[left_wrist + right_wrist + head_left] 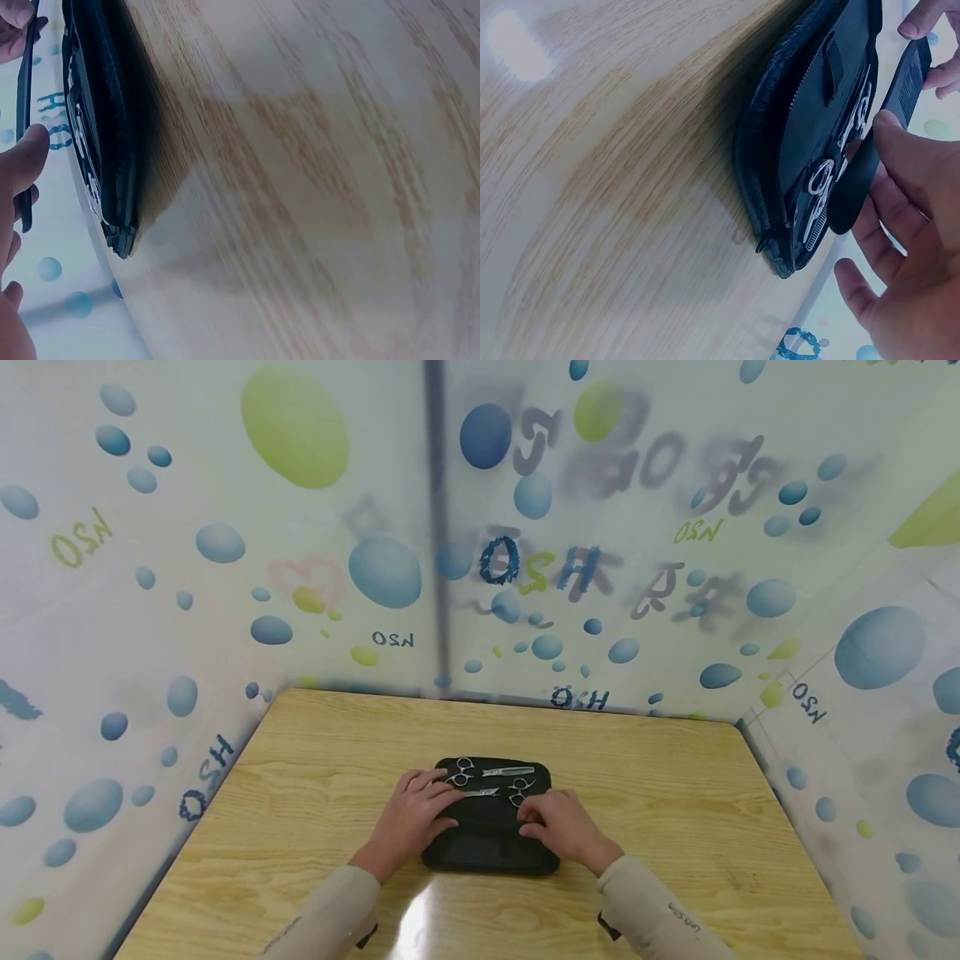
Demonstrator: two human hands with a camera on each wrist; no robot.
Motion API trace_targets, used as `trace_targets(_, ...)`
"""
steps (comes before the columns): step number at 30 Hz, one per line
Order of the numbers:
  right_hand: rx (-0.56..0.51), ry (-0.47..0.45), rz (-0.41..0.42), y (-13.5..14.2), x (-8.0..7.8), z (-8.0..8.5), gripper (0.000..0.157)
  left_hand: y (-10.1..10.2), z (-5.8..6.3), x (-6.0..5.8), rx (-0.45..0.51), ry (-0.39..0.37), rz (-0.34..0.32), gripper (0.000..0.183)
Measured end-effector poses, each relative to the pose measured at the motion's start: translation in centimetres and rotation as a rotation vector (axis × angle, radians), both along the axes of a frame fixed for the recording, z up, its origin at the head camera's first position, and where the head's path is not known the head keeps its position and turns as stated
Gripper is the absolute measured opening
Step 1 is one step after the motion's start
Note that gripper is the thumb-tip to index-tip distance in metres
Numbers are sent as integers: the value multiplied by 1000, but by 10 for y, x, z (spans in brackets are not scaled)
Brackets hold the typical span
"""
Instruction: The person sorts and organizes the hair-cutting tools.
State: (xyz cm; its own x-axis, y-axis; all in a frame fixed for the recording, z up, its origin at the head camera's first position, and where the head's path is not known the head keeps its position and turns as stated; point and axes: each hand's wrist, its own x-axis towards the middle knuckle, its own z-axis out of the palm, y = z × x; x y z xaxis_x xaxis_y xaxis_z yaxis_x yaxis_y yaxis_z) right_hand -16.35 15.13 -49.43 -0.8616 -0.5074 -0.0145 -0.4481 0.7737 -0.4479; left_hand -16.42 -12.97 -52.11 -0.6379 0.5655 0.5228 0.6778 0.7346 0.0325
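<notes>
A black zipped case [491, 856] lies open on the table, holding two pairs of silver scissors; the thinning scissors [517, 771] are at the back and another pair [483, 792] in front. Above the case, my two hands hold a flat black comb [862, 169] between them. My left hand [416, 814] pinches one end with thumb and fingers, seen edge-on in the left wrist view. The other end, rounded, sits between the thumb and fingers of my right hand [562, 827]. Against the black case, the comb hardly shows in the head view.
The pale wooden table [337, 735] extends around the case on all sides. Walls printed with blue and green spots [382, 572] stand at the back and both sides. A bright reflection lies on the tabletop near the front.
</notes>
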Motion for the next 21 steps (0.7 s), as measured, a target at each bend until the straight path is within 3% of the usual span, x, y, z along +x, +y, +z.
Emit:
trace_targets(11, -24, 31, -60, 9, 0, 0, 27, -17, 5, 1, -12, -15, 55, 43)
trace_targets(21, 59, 20, -140, 19, 0, -3, 46, -46, 9, 3, -20, -7, 62, 43)
